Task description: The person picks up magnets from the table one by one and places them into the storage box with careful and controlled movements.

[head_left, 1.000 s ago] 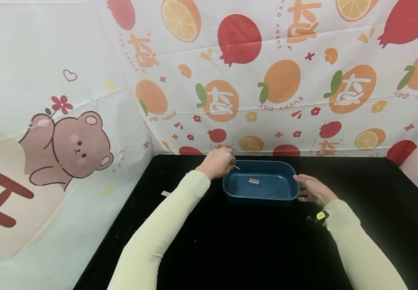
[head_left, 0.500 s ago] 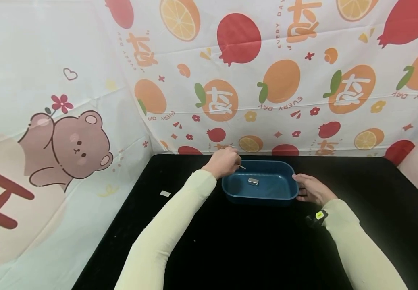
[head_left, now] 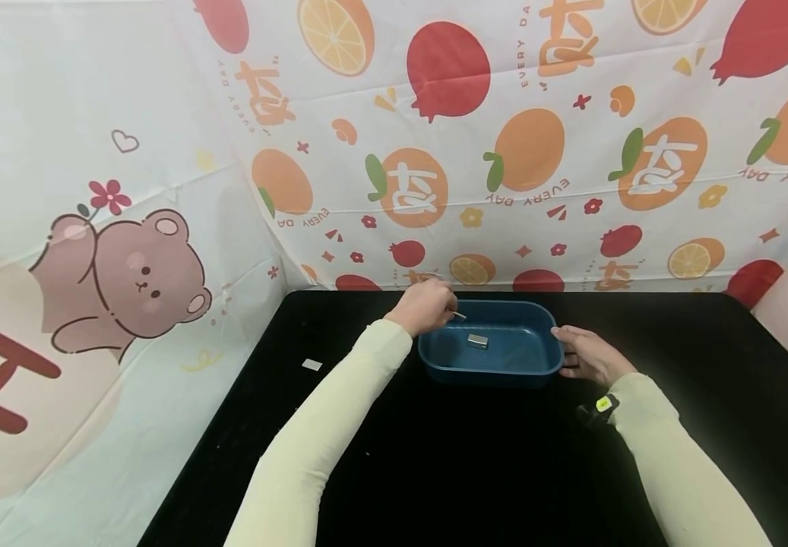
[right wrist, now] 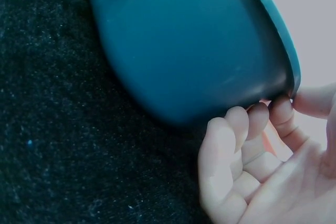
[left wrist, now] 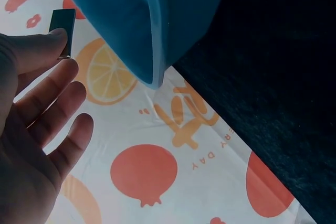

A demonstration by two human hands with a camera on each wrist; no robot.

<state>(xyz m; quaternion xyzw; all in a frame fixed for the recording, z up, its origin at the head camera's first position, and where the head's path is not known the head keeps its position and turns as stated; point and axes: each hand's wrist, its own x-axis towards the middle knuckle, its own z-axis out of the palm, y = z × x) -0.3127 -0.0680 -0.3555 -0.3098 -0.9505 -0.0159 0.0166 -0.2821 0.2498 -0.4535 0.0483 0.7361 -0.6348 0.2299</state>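
A blue rectangular bin with rounded corners stands near the back of the black table. Inside it lies a small shiny silver block. Over the bin's left end, my left hand pinches a small thin rectangular piece between thumb and fingers. It looks dark in the left wrist view, and its pale edge sticks out past the fingers in the head view. My right hand grips the bin's right end, thumb at the rim and curled fingertips against the outer wall.
A small white rectangular piece lies on the black table to the left of the left sleeve. A fruit-print cloth hangs right behind the table, and a bear-print cloth hangs along the left side.
My left hand has moved slightly right, farther over the bin, with the thin piece still pinched. The white piece on the table has come fully into view. The right hand keeps its grip.
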